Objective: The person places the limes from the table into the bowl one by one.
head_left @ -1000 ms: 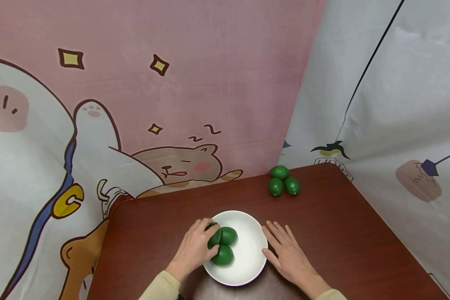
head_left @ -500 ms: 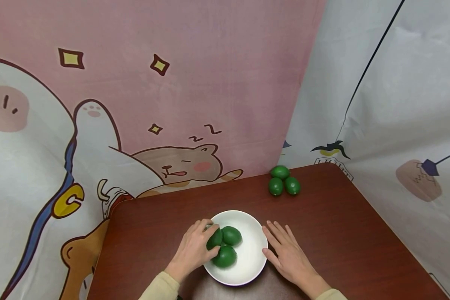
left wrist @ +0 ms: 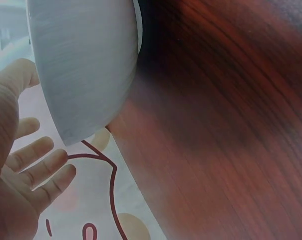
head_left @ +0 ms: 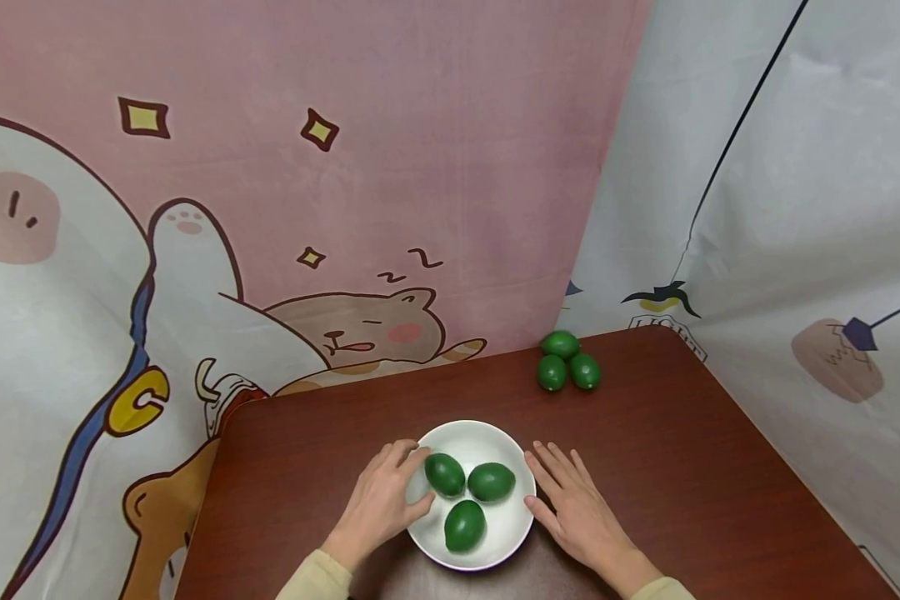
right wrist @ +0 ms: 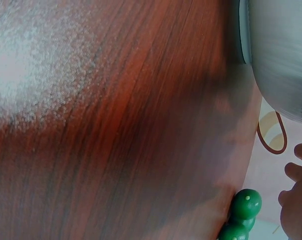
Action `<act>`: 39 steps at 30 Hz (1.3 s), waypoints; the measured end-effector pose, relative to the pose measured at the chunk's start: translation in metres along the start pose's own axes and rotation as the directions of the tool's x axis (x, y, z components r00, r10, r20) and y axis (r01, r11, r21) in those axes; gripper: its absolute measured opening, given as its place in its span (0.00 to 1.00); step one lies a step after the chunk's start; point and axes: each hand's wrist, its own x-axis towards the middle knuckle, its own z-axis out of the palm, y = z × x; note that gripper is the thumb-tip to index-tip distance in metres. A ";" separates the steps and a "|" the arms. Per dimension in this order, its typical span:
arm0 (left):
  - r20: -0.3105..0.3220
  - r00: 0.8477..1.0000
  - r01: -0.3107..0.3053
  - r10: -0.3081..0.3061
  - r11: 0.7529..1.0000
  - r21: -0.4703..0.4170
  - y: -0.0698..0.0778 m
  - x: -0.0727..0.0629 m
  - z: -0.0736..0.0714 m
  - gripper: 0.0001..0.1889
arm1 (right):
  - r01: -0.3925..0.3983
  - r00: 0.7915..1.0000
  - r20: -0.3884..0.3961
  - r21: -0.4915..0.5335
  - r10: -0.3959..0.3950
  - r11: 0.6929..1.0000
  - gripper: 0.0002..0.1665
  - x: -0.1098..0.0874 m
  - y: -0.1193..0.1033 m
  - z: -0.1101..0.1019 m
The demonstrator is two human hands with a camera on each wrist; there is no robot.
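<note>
Three green limes lie apart in the white bowl: a left lime (head_left: 445, 475), a right lime (head_left: 491, 482) and a near lime (head_left: 464, 526). My left hand (head_left: 381, 502) is at the left side of the bowl (head_left: 471, 560), its thumb and fingers spread over the rim beside the left lime and gripping nothing. In the left wrist view, those fingers (left wrist: 43, 170) are parted near the bowl's outer wall (left wrist: 86, 65). On the opposite side, my right hand (head_left: 579, 510) rests with straight fingers against the bowl's right rim.
Several surfaces surround the bowl: a reddish-brown wooden table (head_left: 690, 467) and a printed cloth backdrop (head_left: 450, 167) behind it. Three more limes (head_left: 585, 372) sit clustered at the table's back edge, also visible low in the right wrist view as green limes (right wrist: 245, 204).
The limes in the bowl have rolled rightward and spread apart. My left hand has let go of the left lime and drawn back slightly left. The right hand stays put.
</note>
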 end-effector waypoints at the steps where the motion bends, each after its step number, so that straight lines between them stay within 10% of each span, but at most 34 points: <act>1: -0.006 1.000 -0.001 0.001 1.000 0.001 -0.001 -0.001 0.000 0.34 | 0.001 1.000 -0.002 -0.001 -0.001 1.000 0.39 0.000 0.000 0.000; 32: -0.090 0.995 0.046 -0.044 0.999 0.024 -0.004 -0.046 0.006 0.42 | -0.015 1.000 0.021 -0.006 0.015 1.000 0.38 0.000 -0.001 0.000; 39: -0.022 0.993 0.114 -0.113 0.991 0.066 0.000 -0.057 0.008 0.43 | -0.015 1.000 0.022 -0.001 0.015 1.000 0.38 0.001 -0.001 0.000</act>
